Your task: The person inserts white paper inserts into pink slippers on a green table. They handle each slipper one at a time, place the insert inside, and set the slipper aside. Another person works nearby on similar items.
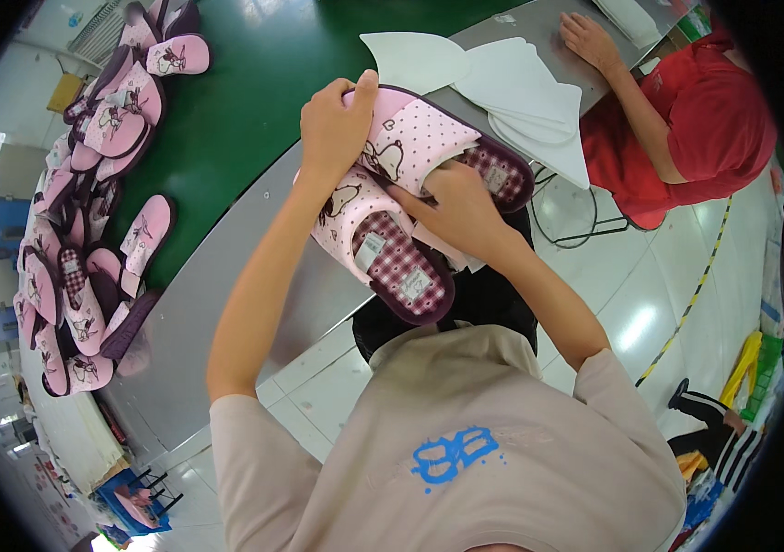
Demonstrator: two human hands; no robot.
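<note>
I hold a pair of pink dotted slippers (pixel 410 147) with dark purple edges and checked insoles, side by side above the grey table edge (pixel 226 276). My left hand (pixel 335 124) grips the toe end of the pair from the far side. My right hand (pixel 455 207) presses on the uppers, its fingers pushing into the opening of one slipper. A cartoon dog print shows on each upper.
Many matching pink slippers (pixel 98 230) lie piled on the green belt (pixel 245 83) at my left. White paper sheets (pixel 502 83) lie on the table ahead. A person in red (pixel 686 129) sits at the right, one hand on the table. A dark stool stands below me.
</note>
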